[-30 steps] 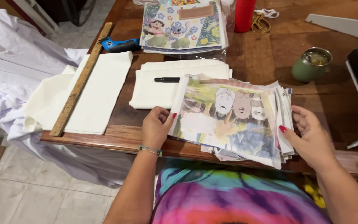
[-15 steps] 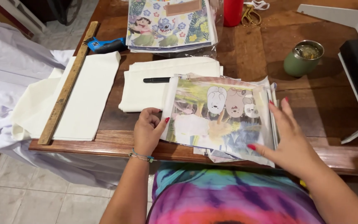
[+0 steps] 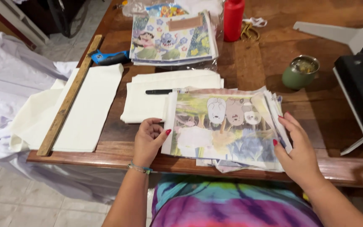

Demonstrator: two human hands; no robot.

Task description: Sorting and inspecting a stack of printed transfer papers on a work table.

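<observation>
Two hands: both on one stack of printed sheets, which sits at the near edge of the wooden surface, right in front of the person.
Left hand: resting at the stack's left edge, fingers curled in, thumb touching the top sheet. Grip looks loosely together against the paper, not clamped around anything.
Right hand: on the stack's right edge, fingers spread and flat along the fanned sheet edges, so that grip is apart, just pressing on the side.
Top sheet: cartoon picture with pale animal figures on a green and blue background, lying upside down to the viewer.
Behind the stack: a folded pile of white cloth with a black pen lying on it, the stack overlapping its right end.
Left side: another white cloth with a wooden ruler laid along it, and a blue tool at the far end.
Far side: a second pile of cartoon prints, a red bottle just beside it.
Right side: a green cup, well apart from the hands, and a black machine at the edge of view.
</observation>
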